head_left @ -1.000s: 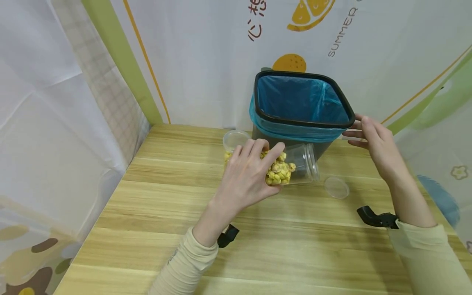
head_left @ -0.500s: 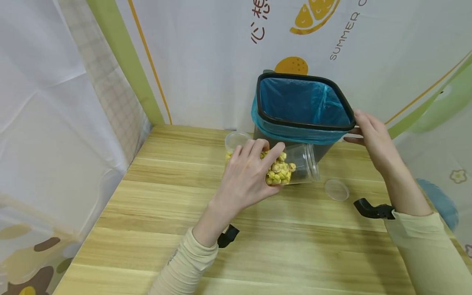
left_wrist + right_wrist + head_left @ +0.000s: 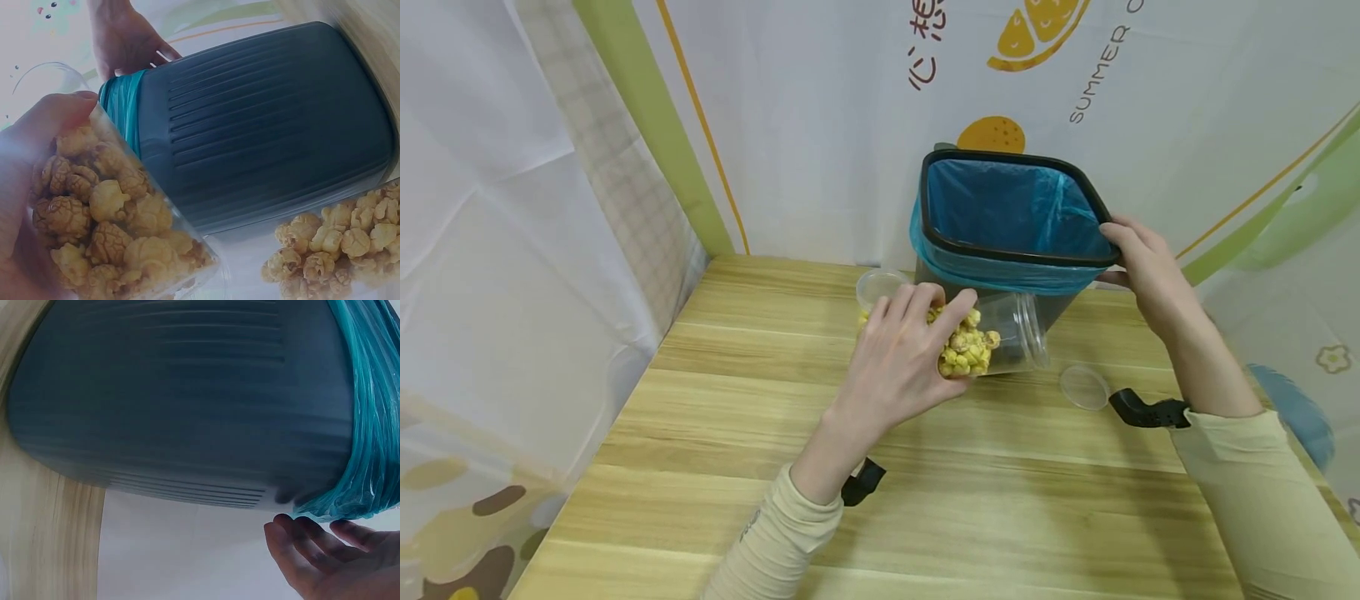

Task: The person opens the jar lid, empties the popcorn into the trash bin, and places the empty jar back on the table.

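Clear plastic lies under the curled fingers of our left hand (image 3: 897, 358): a jar (image 3: 1006, 329) of popcorn (image 3: 966, 354) gripped sideways before the bin (image 3: 262, 125), mouth to the right. Our right hand (image 3: 1153, 267) lays its thumb over the rim (image 3: 1037, 253), fingers bent beside the blue liner (image 3: 985, 268); we cannot tell whether they grip. Beyond, another jar (image 3: 880, 286) stands near the bin, and a lid (image 3: 1085, 388) lies on the worktop (image 3: 737, 400).
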{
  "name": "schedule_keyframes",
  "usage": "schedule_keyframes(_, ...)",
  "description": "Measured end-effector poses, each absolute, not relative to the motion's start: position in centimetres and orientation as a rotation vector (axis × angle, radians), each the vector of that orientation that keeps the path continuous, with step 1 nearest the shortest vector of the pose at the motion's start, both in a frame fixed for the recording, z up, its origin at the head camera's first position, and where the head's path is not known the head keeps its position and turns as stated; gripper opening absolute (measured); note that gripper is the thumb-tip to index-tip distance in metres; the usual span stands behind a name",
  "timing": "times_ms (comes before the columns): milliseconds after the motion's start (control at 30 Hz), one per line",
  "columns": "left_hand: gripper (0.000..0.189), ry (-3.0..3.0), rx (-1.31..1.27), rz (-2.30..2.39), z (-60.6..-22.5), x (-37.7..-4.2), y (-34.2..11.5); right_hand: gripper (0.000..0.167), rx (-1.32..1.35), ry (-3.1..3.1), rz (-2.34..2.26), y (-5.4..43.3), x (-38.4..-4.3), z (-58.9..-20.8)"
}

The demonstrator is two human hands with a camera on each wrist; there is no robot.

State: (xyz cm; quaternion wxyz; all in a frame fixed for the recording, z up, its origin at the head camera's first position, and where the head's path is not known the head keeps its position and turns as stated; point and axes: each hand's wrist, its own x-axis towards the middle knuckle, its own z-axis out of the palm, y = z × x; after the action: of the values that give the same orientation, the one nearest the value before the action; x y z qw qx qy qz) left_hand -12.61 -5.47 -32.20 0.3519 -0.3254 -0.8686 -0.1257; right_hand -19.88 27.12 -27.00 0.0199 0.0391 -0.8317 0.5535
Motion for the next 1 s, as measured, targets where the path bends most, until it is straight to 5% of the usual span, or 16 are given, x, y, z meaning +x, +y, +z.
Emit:
schedule_keyframes(500,0.086,-2.255,-0.823,-0.335,-32.3,-12.6,-5.2,0.047,0.12,-2.531,1.829,27.2,-20.1,-27.2)
schedule_keyframes(1000,0.09,-2.207,-0.794,-0.331,-31.2,-12.7,-6.1,0.059,0.102,-2.575,1.807,27.5,-20.3,-27.1)
